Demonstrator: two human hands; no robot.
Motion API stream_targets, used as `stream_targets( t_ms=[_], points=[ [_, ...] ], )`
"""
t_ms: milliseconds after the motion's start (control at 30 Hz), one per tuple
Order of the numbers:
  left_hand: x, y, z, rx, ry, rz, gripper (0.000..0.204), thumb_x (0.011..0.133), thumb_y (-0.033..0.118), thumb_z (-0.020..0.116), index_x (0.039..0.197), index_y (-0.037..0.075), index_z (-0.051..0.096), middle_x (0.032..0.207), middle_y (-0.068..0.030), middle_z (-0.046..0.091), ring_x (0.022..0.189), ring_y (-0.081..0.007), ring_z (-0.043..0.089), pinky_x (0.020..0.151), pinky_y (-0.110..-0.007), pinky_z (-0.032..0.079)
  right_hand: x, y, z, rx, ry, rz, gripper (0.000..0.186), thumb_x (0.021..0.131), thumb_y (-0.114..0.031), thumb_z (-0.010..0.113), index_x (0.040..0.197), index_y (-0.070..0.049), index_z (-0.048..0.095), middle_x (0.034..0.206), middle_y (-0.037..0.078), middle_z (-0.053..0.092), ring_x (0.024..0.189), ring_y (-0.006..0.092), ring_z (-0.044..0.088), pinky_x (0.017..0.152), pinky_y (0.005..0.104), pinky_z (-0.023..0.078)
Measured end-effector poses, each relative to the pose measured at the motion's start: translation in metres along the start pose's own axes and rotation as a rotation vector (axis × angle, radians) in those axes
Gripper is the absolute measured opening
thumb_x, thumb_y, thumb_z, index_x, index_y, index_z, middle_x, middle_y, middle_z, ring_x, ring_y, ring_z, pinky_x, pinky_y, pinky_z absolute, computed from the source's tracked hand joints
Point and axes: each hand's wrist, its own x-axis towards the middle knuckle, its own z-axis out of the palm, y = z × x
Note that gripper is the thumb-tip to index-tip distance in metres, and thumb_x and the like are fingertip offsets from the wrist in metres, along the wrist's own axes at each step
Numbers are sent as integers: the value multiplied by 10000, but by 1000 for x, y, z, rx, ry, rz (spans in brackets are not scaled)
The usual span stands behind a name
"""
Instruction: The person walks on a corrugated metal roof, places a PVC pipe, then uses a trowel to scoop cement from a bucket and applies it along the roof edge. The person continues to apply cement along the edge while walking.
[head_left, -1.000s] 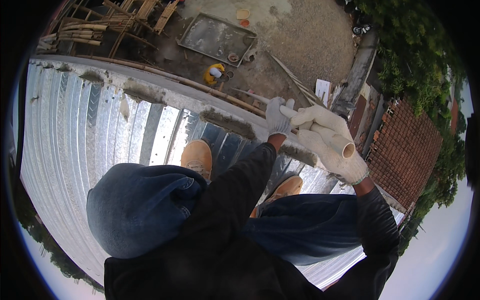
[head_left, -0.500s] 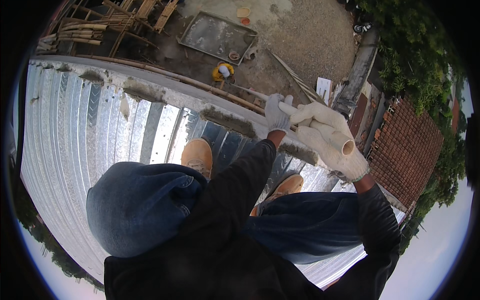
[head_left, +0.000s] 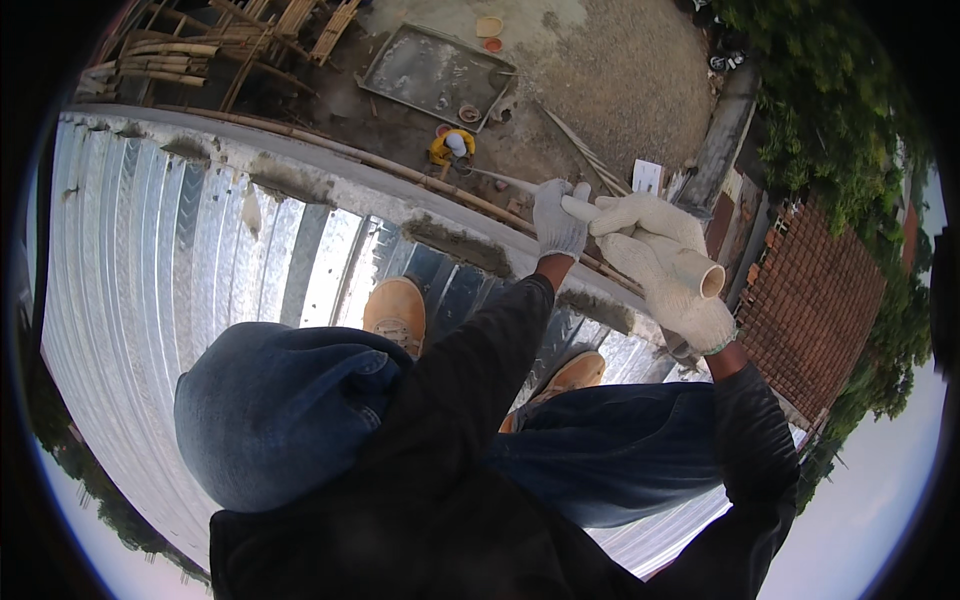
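White pipe [head_left: 668,252] gripped by both gloved hands.
Right hand [head_left: 672,270] wraps its open end; left hand [head_left: 558,220], at 9 o'clock, clasps the far end above the corrugated metal roof [head_left: 200,260].

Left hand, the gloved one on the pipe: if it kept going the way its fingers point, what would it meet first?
Probably nothing close: the left hand points past the slab edge, toward ground far below; depth unclear.

white rectangular sign [head_left: 647,176] on ground below
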Motion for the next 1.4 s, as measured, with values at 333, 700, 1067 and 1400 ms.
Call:
stream_targets(
  t_ms=[333,700,1067,1400],
  points=[
    [8,53,-40,136,-205,333,373,920,402,813,730,92,728,766,-149,703,817,-414,680,821,-496,519,-15,-48,6,0,286,50,255,1011,-236,716,1111,-3,740,1018,41,691,888,106,611,846,288,517],
    [-39,185,-44,14,-391,434,436,948,469,741,723,96,761,680,-168,692,663,-403,704,667,-505,556,-84,-127,-31,279,527,-452,477,1047,-370,643,1345,0,592,869,51,587,774,176,575,887,420,515],
    [-61,430,-108,-115,-666,941,308,893,300,848,1097,72,812,890,-97,765,749,-284,743,684,-405,585,-41,-56,-21,15,792,-232,771,976,-593,715,1370,-28,371,1016,52,563,942,207,546,910,429,400],
    [-80,664,-148,-77,-672,1368,456,941,338,859,1258,25,760,927,-74,764,715,-206,729,624,-335,563,-5,-85,-3,283,911,-147,443,1036,-431,740,928,-46,549,740,-30,521,676,125,495,633,366,365]
  ],
)
